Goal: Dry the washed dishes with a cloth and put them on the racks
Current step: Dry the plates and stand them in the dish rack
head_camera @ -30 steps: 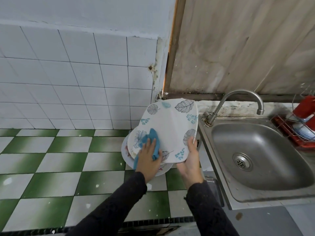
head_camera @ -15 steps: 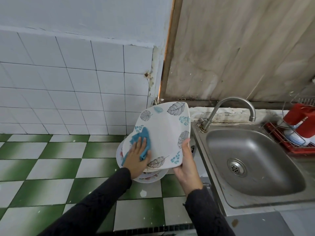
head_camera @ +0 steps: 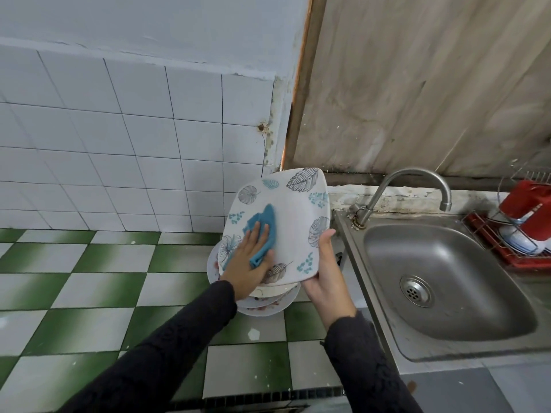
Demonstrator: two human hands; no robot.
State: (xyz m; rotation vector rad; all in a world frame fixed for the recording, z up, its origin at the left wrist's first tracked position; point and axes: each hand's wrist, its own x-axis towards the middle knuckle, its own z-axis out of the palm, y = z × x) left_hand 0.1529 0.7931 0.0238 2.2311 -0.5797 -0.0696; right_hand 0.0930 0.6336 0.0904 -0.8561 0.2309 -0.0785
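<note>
While my right hand [head_camera: 325, 278] grips the leaf-patterned plate [head_camera: 295, 210] at frame centre, my left hand [head_camera: 247, 263] presses a blue cloth [head_camera: 262, 228] flat against it, fingers straight.

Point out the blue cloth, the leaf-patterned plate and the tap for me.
blue cloth [head_camera: 266, 220]: head view, the upper fold above the fingers.
leaf-patterned plate [head_camera: 293, 228]: head view, the bare white centre.
tap [head_camera: 416, 172]: head view, the top of the curved spout.
</note>
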